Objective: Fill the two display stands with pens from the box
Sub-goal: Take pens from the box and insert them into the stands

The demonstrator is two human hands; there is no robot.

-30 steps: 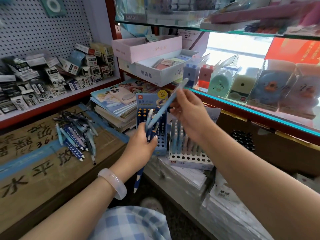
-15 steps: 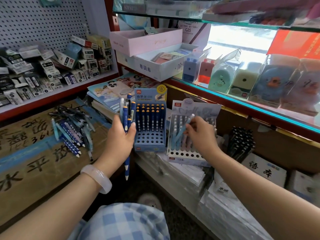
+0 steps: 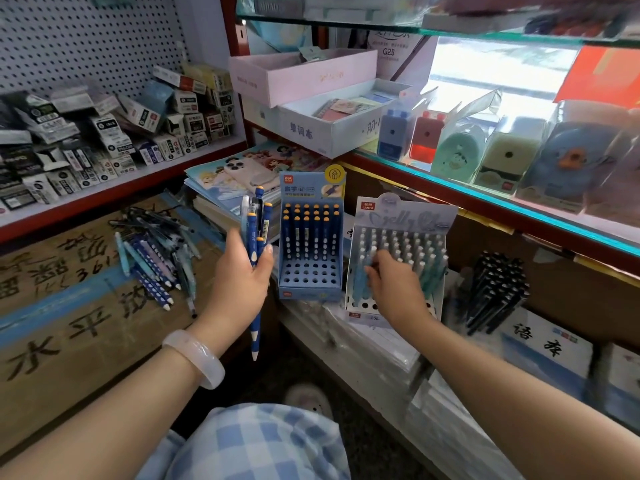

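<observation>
Two stands (image 3: 310, 251) (crowded shop shelving (image 3: 485, 209))

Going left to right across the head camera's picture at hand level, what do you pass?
Loose pile of pens on the cardboard box → left hand gripping a bunch of pens → blue display stand → right hand at the pale display stand → black pens.

Two display stands are side by side on a low shelf (image 3: 363, 344): the left stand (image 3: 310, 244) and, just to its right, the right stand (image 3: 398, 258). Left of them, loose pens (image 3: 152, 258) lie on a cardboard box (image 3: 69, 306). Behind the left stand is a stack of books (image 3: 221, 188). The left hand (image 3: 242, 275) is left of the left stand; the right hand (image 3: 394, 285) is in front of the right stand.
</observation>
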